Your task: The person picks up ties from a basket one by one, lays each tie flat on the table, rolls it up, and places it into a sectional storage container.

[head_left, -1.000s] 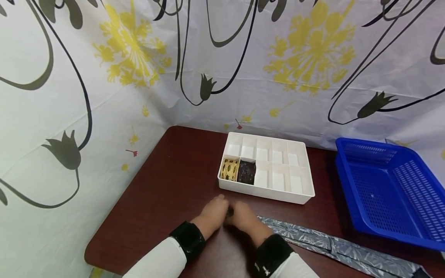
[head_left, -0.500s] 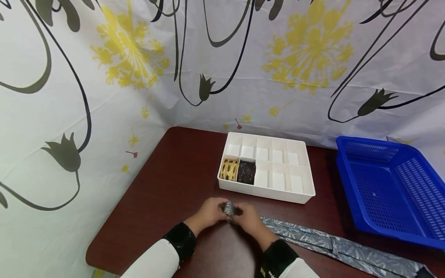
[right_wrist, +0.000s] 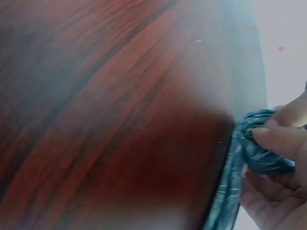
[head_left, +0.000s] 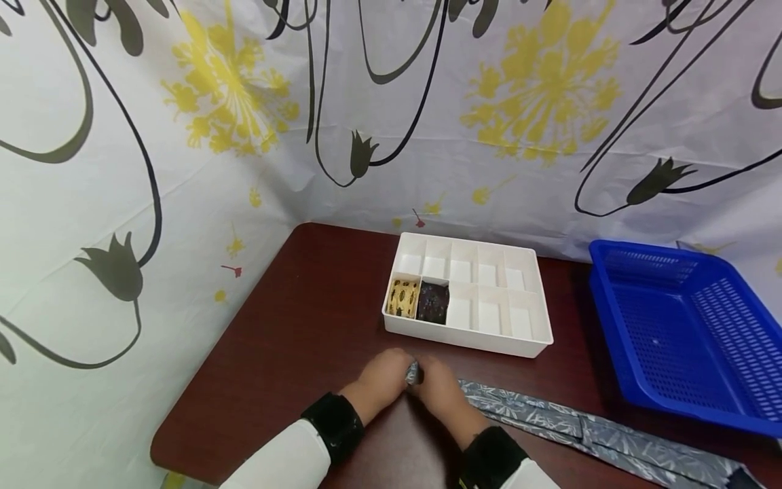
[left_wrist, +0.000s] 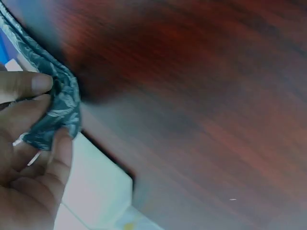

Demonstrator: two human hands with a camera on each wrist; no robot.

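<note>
A grey leaf-patterned necktie [head_left: 568, 428] lies along the near edge of the dark red table [head_left: 293, 326]. Its left end is rolled into a small coil [head_left: 413, 373]. My left hand [head_left: 381, 377] and right hand [head_left: 436, 387] meet over that coil, and both pinch it between fingers and thumb. The left wrist view shows the rolled tie [left_wrist: 57, 112] held by my fingers [left_wrist: 29, 86]. In the right wrist view the coil [right_wrist: 261, 143] sits under my fingertips [right_wrist: 283, 134], with the flat tie trailing down from it.
A white divided organizer box [head_left: 519, 343] stands just beyond my hands. Its two near-left cells hold a yellow patterned roll [head_left: 403, 299] and a dark roll [head_left: 433, 303]. At the right stands a blue plastic basket [head_left: 684, 333]. Flower-printed sheets wall in the back and left.
Both hands have stayed together on the tie's end, shifting slightly right. The rolled coil showed more half a second ago and is now mostly covered by my fingers.
</note>
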